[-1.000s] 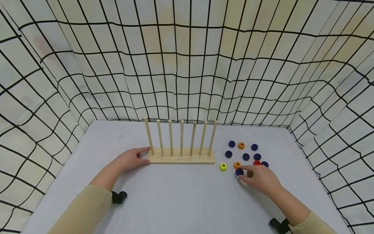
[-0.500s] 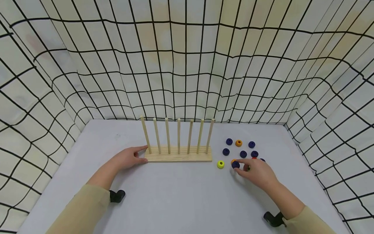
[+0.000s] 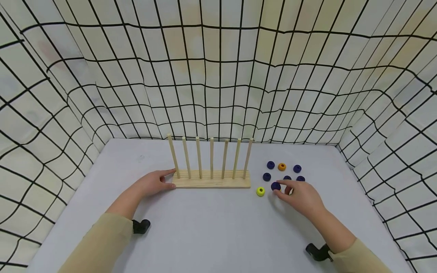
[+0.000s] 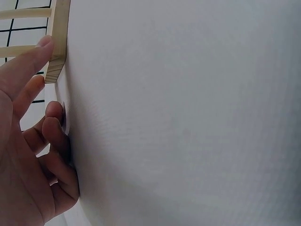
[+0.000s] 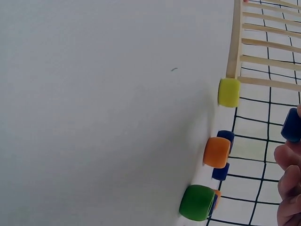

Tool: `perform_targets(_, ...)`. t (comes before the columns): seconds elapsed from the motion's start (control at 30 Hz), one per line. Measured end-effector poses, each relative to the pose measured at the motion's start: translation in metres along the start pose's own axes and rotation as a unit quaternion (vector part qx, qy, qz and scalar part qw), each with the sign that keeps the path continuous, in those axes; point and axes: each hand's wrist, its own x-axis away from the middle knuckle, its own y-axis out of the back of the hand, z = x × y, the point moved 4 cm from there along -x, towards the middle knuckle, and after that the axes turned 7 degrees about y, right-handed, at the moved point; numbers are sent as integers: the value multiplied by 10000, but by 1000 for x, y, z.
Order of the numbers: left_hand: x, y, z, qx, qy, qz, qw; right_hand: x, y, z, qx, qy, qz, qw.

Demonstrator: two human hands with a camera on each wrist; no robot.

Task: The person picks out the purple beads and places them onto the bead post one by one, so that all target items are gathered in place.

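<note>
In the head view, a wooden peg rack (image 3: 211,183) with several upright, bare dowels stands mid-table. My left hand (image 3: 150,185) pinches the left end of its base, thumb at the front edge and index finger at the back; the left wrist view shows the thumb on the board's end (image 4: 60,42), other fingers curled below. My right hand (image 3: 304,197) holds a dark blue bead (image 3: 275,186) between thumb and index finger. The right wrist view shows this blue bead (image 5: 291,126) raised off the table, with an orange bead (image 5: 217,152) and a green bead (image 5: 197,203) under the hand.
A yellow bead (image 3: 260,191) lies just off the rack's right front corner. Behind the right hand are several dark blue beads (image 3: 266,177) and another orange bead (image 3: 281,167). Black netting (image 3: 220,76) over pale walls borders the white table (image 3: 211,227) at the back and sides.
My right hand has lifted the dark blue bead from the table and carried it slightly up and away from me. The left hand keeps its hold on the rack; the head view shifts slightly.
</note>
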Motion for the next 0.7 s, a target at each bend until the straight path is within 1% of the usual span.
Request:
perform_targets(0.17,-2,0,-1,-55,8,-28,10000,-3,2,3,-28,96,-77,9999)
perform_targets(0.37,-3,-1,-1,15,-48,-17,10000,-9,4,7,-120,0,-113,9999)
perform_targets(0.57,-4,-2,2,30,-19,-1,10000,-15,8,10,-165,-60,-76,9998)
perform_targets(0.7,-5,-2,1,27,-25,10,10000,-18,11,12,-165,-96,-129,9997)
